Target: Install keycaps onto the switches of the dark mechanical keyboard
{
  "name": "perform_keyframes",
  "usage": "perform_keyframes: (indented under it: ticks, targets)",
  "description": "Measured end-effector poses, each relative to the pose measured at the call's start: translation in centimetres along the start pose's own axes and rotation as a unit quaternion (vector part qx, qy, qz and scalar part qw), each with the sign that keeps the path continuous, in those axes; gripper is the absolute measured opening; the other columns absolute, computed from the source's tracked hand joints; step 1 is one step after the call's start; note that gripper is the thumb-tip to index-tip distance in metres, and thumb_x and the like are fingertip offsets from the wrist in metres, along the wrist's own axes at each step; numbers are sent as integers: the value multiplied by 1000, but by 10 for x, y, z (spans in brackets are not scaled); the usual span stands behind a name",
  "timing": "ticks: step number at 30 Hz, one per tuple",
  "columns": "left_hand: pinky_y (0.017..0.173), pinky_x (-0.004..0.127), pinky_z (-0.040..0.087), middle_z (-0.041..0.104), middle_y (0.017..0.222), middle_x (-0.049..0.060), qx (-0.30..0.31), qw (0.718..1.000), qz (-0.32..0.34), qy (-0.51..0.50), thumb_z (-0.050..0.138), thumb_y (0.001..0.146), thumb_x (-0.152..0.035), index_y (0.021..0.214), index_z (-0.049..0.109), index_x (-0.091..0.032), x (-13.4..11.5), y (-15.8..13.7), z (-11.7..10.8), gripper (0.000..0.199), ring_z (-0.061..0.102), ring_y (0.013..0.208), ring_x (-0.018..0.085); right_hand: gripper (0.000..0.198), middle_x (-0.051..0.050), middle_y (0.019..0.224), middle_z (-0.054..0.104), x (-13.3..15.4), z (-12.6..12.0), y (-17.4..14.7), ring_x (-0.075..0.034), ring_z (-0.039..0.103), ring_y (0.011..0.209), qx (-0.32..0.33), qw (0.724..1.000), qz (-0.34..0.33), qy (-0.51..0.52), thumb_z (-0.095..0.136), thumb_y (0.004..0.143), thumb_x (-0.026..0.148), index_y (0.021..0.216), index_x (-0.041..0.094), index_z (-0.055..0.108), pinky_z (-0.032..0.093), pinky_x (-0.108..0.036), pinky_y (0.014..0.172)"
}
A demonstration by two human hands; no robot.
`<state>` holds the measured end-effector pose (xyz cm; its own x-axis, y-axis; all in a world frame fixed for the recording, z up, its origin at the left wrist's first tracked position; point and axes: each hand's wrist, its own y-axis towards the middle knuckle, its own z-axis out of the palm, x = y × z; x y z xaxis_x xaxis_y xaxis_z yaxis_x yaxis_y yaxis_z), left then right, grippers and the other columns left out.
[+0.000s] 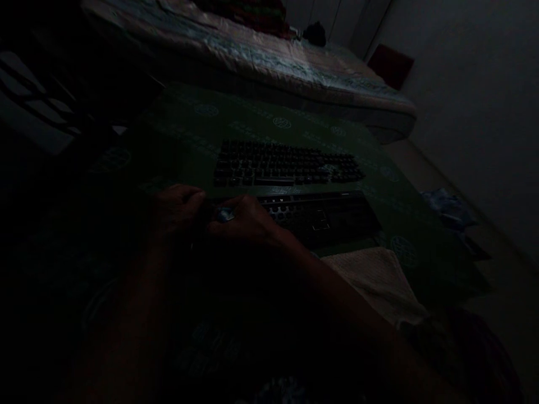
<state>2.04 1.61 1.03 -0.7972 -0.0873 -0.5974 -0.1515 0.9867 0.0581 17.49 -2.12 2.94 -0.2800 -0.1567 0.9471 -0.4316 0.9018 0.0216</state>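
A black keyboard [349, 216] lies across the green board in dim light, its keys gone over much of the visible part. Behind it, loose black keycaps [286, 163] are laid out in rows like a full keyboard. My left hand [179, 205] is curled at the keyboard's left end, seemingly gripping its edge. Over the left part of the keyboard, my right hand [248, 219] is closed, with a small pale bluish thing [225, 213] showing at its fingers. Darkness hides what kind of thing it is. The fingertips of both hands are hard to see.
A beige cloth [374, 278] lies in front of the keyboard's right side. The green printed surface [269, 120] extends around everything. Behind it stands a bed with a patterned mattress [252, 56]. Some crumpled fabric [448, 210] is on the floor to the right.
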Motion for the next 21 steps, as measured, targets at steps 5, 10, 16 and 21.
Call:
perform_keyframes:
  ticks: [5, 10, 16, 21]
  targets:
    - [87, 29, 45, 66, 107, 4, 10, 999, -19, 23, 49, 78, -28, 91, 65, -17, -6, 1, -3, 23, 58, 94, 19, 12, 3, 61, 52, -1, -3, 3, -9, 50, 59, -5, 1000, -16, 3, 68, 72, 26, 67, 15, 64, 37, -21, 55]
    - [83, 27, 45, 65, 105, 3, 18, 999, -14, 30, 50, 79, -35, 92, 65, -17, -5, 0, -3, 26, 58, 90, 18, 16, 3, 59, 52, -3, -6, 4, -10, 50, 58, 25, 999, -24, -28, 66, 74, 28, 65, 15, 63, 37, -21, 54]
    - [79, 25, 45, 66, 98, 3, 16, 1000, 12, 15, 52, 77, -35, 83, 64, -17, -2, 3, -1, 22, 57, 88, 17, 12, 2, 62, 53, 0, -4, 5, -11, 53, 65, -3, 999, -33, -35, 69, 73, 27, 72, 16, 67, 38, -20, 58]
    - [79, 26, 45, 66, 97, 3, 15, 1000, 10, 12, 52, 76, -32, 84, 64, -17, -6, 0, -3, 21, 57, 87, 17, 17, 3, 57, 50, -1, -5, 6, -11, 51, 60, 11, 999, -11, -32, 71, 71, 30, 66, 15, 65, 36, -21, 56]
